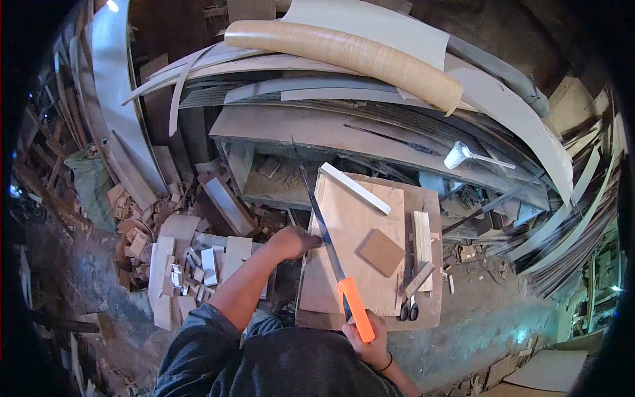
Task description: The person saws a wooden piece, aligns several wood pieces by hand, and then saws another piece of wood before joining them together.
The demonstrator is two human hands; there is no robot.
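Observation:
My right hand [370,339] is closed around the orange handle of a handsaw [324,231]. Its long, narrow dark blade slants up and left across the edge of a plywood board [334,278]. Beside the blade, at the board's left edge, my left hand [294,243] is curled closed; its fingertips are hidden, and what they grip cannot be made out. On the board lie a brown square block [381,252] and a white strip [356,188]. At its right are a pale wood strip [422,245], a small wood piece [419,278] and black-handled scissors [409,309].
Behind the work table stands a shelf [297,132] with a thin dark tool [387,137] and a white cup [456,155] with a stick on it. Curved sheets and a rolled wood-grain sheet [344,56] are stacked above. Wood offcuts [192,271] pile up at left.

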